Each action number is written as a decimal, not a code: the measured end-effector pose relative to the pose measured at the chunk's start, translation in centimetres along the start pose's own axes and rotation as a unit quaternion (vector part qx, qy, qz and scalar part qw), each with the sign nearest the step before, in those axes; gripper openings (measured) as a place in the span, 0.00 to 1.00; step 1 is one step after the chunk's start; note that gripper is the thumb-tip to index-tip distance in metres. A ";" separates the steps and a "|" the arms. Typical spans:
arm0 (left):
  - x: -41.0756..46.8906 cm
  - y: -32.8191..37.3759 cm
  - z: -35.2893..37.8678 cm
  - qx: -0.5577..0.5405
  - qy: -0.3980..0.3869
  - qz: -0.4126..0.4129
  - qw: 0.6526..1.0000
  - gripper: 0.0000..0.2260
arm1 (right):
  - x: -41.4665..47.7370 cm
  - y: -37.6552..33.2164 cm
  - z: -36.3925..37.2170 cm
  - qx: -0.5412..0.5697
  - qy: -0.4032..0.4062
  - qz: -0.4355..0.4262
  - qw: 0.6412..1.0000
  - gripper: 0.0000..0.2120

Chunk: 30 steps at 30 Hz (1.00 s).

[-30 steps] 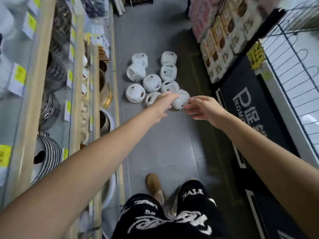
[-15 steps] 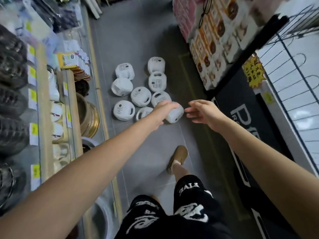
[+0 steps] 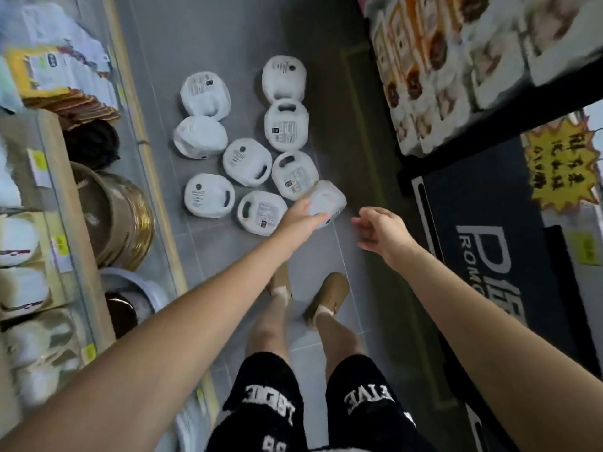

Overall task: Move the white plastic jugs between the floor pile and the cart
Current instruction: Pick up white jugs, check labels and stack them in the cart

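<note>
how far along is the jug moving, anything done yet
Done: nothing I can confirm, since no cart is in view. In hand: the left hand grips one jug at the pile's near edge, and the right hand is open and empty beside it. Left: eight more jugs lie on the grey floor.

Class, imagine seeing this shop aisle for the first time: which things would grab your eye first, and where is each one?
The cluster of white jugs lying on the grey floor mid-aisle stands out first. Just below it, the left hand grips the nearest jug, while the right hand hovers open beside it. A yellow starburst sign glares at the right edge.
</note>
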<state>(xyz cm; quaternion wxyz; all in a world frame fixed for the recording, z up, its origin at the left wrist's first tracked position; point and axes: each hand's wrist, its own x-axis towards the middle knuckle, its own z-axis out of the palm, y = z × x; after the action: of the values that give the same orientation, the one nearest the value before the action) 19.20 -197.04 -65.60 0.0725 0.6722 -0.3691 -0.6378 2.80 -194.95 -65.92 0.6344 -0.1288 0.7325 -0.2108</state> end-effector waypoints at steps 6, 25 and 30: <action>13.4 -5.4 0.7 0.153 -0.036 -0.008 0.988 0.29 | 14.5 4.1 3.0 0.023 0.062 0.024 0.998 0.09; 43.5 -20.5 6.2 0.164 -0.036 0.046 0.985 0.35 | 45.9 22.9 5.8 0.116 -0.033 -0.001 0.993 0.39; 44.7 -21.8 6.2 0.138 -0.069 0.021 0.988 0.39 | 48.2 24.7 5.6 0.156 -0.082 -0.031 0.984 0.47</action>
<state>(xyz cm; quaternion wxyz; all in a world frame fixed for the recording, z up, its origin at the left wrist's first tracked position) 18.52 -205.40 -115.06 -0.0332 0.6219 -0.4714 -0.6244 2.50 -196.12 -120.34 0.6981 -0.0676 0.6313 -0.3308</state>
